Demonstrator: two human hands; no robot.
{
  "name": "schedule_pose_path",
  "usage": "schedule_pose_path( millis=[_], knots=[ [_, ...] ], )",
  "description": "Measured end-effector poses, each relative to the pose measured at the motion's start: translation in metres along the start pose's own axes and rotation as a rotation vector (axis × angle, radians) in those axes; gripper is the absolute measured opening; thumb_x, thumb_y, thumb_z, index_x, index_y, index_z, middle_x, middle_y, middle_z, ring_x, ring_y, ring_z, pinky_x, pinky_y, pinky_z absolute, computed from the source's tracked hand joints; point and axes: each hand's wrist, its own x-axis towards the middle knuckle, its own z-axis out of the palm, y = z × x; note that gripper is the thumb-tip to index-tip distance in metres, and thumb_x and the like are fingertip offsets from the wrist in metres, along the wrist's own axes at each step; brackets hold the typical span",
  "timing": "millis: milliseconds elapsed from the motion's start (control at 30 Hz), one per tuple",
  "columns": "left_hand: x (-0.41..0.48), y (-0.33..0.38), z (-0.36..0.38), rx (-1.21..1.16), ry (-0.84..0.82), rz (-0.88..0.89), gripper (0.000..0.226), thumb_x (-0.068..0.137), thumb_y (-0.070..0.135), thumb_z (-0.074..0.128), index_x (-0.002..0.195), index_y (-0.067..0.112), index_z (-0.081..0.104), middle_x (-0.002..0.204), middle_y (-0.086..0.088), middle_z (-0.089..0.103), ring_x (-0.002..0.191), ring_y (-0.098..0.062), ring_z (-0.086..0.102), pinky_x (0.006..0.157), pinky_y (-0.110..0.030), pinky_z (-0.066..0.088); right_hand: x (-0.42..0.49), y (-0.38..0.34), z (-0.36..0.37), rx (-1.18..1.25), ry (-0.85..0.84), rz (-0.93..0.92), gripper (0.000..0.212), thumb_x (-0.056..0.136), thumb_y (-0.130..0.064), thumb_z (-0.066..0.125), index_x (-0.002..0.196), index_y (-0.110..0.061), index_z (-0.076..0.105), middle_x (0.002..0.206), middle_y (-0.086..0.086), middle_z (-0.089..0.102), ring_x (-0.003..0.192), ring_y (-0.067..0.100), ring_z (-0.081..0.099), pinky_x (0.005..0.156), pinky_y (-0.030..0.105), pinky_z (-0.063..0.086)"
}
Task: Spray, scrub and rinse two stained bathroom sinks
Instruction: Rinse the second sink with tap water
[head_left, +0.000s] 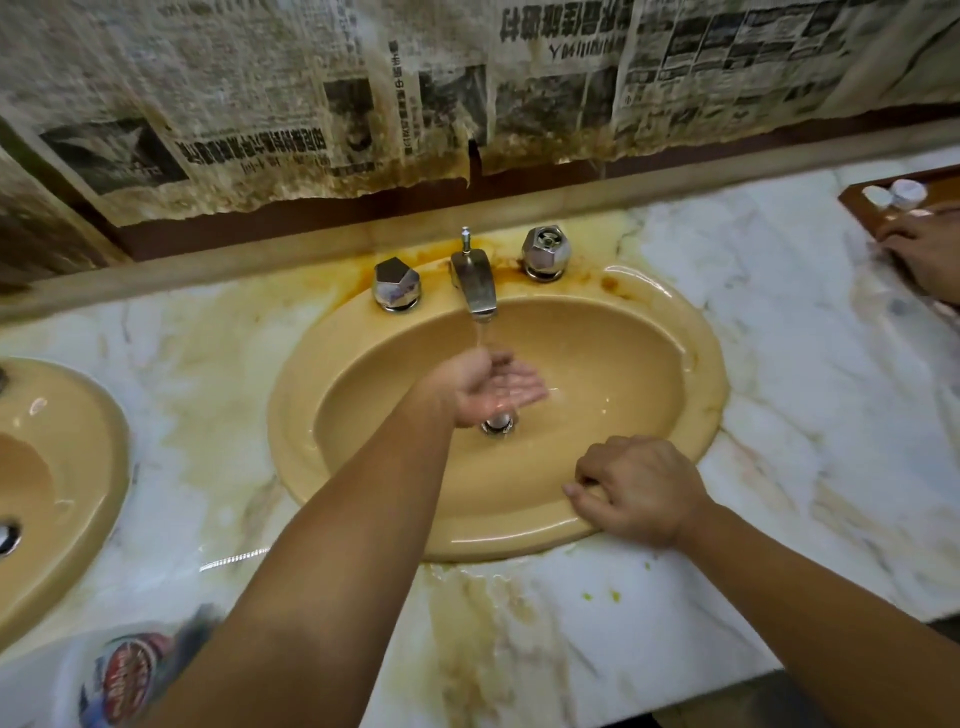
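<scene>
In the tan sink (696, 332) set mid-counter in stained marble (805, 364), left hand (493, 387) lies open, cupped palm-up under the running faucet (475, 283), right hand (636, 488) rests on the front rim, fingers curled, nothing visible inside, second sink (78, 467) at far left.

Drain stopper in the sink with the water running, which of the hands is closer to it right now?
Left. The left hand is cupped below the faucet, just above the drain stopper; the right hand rests farther away on the near rim of the sink.
</scene>
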Motion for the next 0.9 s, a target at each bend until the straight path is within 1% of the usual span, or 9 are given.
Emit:
schedule_pose_path(
  millis=[100,200,300,367,433,533,633,733,900],
  knots=[
    [0.017,0.006,-0.001,-0.307,0.101,0.089,0.046,0.110,0.024,0.040,0.131,-0.013,0.056,0.138,-0.032,0.058,0.124,-0.044,0.061,0.101,-0.045,0.055,0.004,0.042,-0.006,-0.034,-0.040,-0.075,0.046,0.091,-0.060,0.043,0.072,-0.024,0.065,0.070,-0.008,0.063,0.070,0.019,0.061,0.070,0.034,0.047],
    [0.011,-0.006,0.022,-0.246,-0.061,0.055,0.045,0.108,0.021,0.041,0.132,-0.014,0.058,0.130,-0.032,0.064,0.116,-0.044,0.067,0.106,-0.047,0.053,0.012,0.080,-0.011,-0.060,-0.039,-0.161,0.040,0.089,-0.054,0.048,0.065,-0.024,0.057,0.065,-0.007,0.058,0.067,0.020,0.057,0.071,0.036,0.045],
    [0.014,-0.015,0.017,-0.276,0.058,0.099,0.044,0.109,0.019,0.041,0.134,-0.014,0.055,0.128,-0.033,0.064,0.115,-0.046,0.066,0.102,-0.049,0.055,0.013,0.092,-0.010,-0.025,0.002,-0.217,0.034,0.087,-0.049,0.052,0.065,-0.024,0.060,0.067,-0.007,0.058,0.069,0.022,0.057,0.073,0.037,0.045],
    [0.023,-0.010,0.004,-0.544,0.188,0.229,0.043,0.109,0.019,0.040,0.136,-0.012,0.053,0.129,-0.032,0.064,0.118,-0.045,0.064,0.103,-0.050,0.053,0.014,0.104,-0.010,0.013,0.079,-0.251,0.030,0.085,-0.046,0.054,0.077,-0.022,0.070,0.082,-0.005,0.066,0.083,0.024,0.062,0.086,0.039,0.045],
    [0.024,-0.004,0.019,-0.651,0.121,0.301,0.042,0.108,0.019,0.041,0.134,-0.012,0.054,0.130,-0.032,0.064,0.121,-0.044,0.063,0.108,-0.049,0.050,0.020,0.128,-0.014,0.034,0.107,-0.244,0.038,0.083,-0.043,0.054,0.103,-0.021,0.077,0.115,0.001,0.070,0.114,0.029,0.062,0.109,0.050,0.038],
    [0.021,-0.017,0.058,-0.429,0.005,0.244,0.043,0.107,0.017,0.043,0.133,-0.014,0.056,0.134,-0.031,0.062,0.126,-0.043,0.061,0.115,-0.047,0.043,0.038,0.169,-0.023,0.048,-0.027,-0.154,0.069,0.090,-0.042,0.041,0.155,-0.021,0.046,0.167,0.007,0.029,0.157,0.032,0.017,0.125,0.058,0.013],
    [0.022,-0.019,0.051,-0.484,0.136,0.269,0.041,0.108,0.018,0.040,0.130,-0.013,0.056,0.135,-0.031,0.061,0.123,-0.044,0.062,0.112,-0.045,0.047,0.058,0.188,-0.025,0.084,-0.135,-0.026,0.075,0.100,-0.050,0.024,0.165,-0.020,0.004,0.172,-0.001,-0.011,0.157,0.022,-0.018,0.129,0.044,0.002],
    [0.027,-0.011,0.048,-0.706,0.177,0.361,0.041,0.109,0.020,0.040,0.128,-0.013,0.056,0.136,-0.031,0.060,0.120,-0.044,0.062,0.106,-0.046,0.050,0.086,0.177,-0.021,-0.001,-0.108,0.031,0.074,0.102,-0.049,0.018,0.165,-0.014,-0.001,0.172,0.000,-0.010,0.159,0.027,-0.011,0.129,0.044,0.000],
    [0.024,-0.013,0.070,-0.639,0.136,0.373,0.044,0.108,0.020,0.040,0.135,-0.013,0.055,0.126,-0.031,0.066,0.121,-0.042,0.063,0.108,-0.047,0.048,0.126,0.156,-0.010,-0.031,-0.044,-0.072,0.068,0.103,-0.035,0.021,0.163,-0.004,0.015,0.172,0.013,0.009,0.159,0.025,0.003,0.128,0.046,-0.002]
  ],
)
